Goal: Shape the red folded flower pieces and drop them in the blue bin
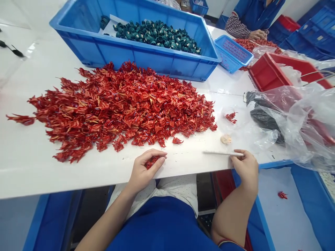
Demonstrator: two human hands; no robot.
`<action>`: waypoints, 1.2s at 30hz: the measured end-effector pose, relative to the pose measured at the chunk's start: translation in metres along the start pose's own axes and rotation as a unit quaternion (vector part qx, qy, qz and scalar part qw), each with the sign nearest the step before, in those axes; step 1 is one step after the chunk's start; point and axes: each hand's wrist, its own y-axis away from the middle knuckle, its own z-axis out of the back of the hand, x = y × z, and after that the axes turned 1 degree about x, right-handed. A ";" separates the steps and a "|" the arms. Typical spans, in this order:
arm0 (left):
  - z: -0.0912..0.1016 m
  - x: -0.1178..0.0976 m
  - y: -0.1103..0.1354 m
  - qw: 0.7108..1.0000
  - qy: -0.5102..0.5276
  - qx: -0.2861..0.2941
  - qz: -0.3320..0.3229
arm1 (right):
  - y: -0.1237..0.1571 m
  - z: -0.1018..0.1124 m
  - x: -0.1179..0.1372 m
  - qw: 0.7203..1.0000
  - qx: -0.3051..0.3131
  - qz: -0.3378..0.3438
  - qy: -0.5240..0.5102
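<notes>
A large heap of red and gold artificial flower pieces (115, 111) covers the middle of the white table (52, 174). My left hand (143, 169) is curled around a small red flower piece (151, 162) at the table's front edge, just below the heap. My right hand (244, 167) pinches a thin white stick (222, 153) that points left across the table. A pale peach-coloured scrap (225, 139) lies just above the stick, and a few red bits (231, 117) rest on clear plastic beyond it.
A blue plastic crate (136, 45) of dark green flower pieces stands behind the heap. Further right are a blue basket (231, 52), a red crate (277, 71) and bulky clear plastic bags (300, 122). A co-worker's hand (258, 35) rests near another red pile (255, 44).
</notes>
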 end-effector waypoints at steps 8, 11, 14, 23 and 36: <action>-0.002 0.001 0.000 0.999 0.006 -0.026 0.029 | 0.030 -0.028 0.036 0.976 -0.063 0.128 -0.163; -0.003 0.001 0.000 0.999 0.016 -0.026 0.036 | 0.053 -0.055 0.064 0.920 0.110 0.324 -0.189; -0.004 0.001 0.000 0.999 0.025 -0.029 0.018 | 0.067 -0.079 0.087 0.868 0.153 0.444 -0.162; -0.003 0.000 -0.002 0.998 0.000 -0.040 -0.048 | 0.081 -0.082 0.098 0.824 0.265 0.429 -0.258; -0.004 -0.004 0.001 0.997 0.047 0.012 0.067 | 0.101 -0.080 0.105 0.742 0.491 0.201 -0.410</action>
